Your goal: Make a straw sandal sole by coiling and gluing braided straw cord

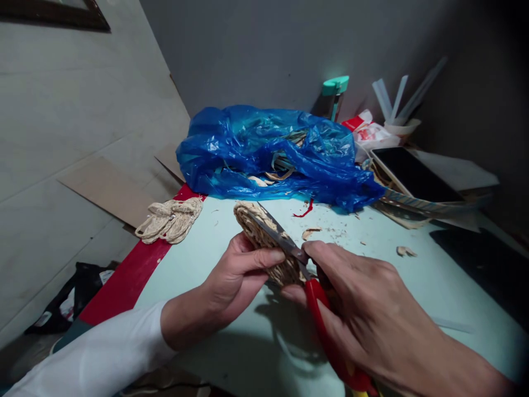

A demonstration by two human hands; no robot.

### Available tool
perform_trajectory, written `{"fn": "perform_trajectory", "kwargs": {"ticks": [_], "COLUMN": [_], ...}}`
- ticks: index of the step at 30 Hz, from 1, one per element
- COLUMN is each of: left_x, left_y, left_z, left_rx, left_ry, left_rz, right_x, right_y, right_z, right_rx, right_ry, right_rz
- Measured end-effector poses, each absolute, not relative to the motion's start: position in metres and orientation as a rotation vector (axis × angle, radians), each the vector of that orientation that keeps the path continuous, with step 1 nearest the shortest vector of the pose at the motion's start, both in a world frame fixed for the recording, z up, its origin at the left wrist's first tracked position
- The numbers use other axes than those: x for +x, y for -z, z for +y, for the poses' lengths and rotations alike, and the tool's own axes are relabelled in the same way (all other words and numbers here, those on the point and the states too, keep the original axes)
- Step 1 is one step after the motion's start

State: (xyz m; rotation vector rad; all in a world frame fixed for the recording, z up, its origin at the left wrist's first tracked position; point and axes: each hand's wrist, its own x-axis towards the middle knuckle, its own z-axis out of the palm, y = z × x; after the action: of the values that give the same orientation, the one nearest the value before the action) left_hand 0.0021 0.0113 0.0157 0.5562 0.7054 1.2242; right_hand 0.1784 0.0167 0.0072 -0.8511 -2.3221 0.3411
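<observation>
My left hand (243,270) pinches a coiled piece of woven straw-like cord (252,226) between thumb and fingers, above the table. In my right hand (363,298) is a pair of scissors (320,309) with red handles. Their metal blades lie along the upper face of the coiled piece, pointing away and to the left. Part of the handles is hidden by the right hand, whose fingertips also come close to the piece's lower end. A second bundle of braided cord (171,219) rests at the table's left edge.
Behind the hands lies a crumpled blue plastic bag (248,160) with dry strips inside. A phone (415,173) sits on a cluttered tray at the right, near a cup (403,128) of translucent sticks. Scraps (312,232) and a red thread (305,209) dot the pale tabletop (198,253).
</observation>
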Motion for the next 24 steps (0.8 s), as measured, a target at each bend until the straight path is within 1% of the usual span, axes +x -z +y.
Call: {"fn": "perform_trajectory", "kwargs": {"ticks": [7, 13, 18, 21, 24], "left_x": [0.001, -0.001, -0.01, -0.019, -0.023], "left_y": [-0.012, -0.011, -0.011, -0.011, -0.01], "left_z": [0.013, 0.019, 0.025, 0.027, 0.028], "left_rx": [0.517, 0.53, 0.511, 0.566, 0.625], "left_ry": [-1.238, -1.252, -1.267, -1.235, -1.203], "left_rz": [0.657, 0.584, 0.556, 0.511, 0.437], "right_x": [0.183, 0.186, 0.195, 0.215, 0.244], "right_y": [-0.007, -0.01, -0.027, -0.032, -0.025], "right_z": [0.021, 0.027, 0.032, 0.044, 0.058], "right_rx": [-0.852, -0.899, -0.875, -1.085, -1.566], "right_ry": [-0.299, -0.083, -0.194, -0.134, -0.073], "right_rz": [-2.362, -2.358, -2.218, -2.194, -2.358]}}
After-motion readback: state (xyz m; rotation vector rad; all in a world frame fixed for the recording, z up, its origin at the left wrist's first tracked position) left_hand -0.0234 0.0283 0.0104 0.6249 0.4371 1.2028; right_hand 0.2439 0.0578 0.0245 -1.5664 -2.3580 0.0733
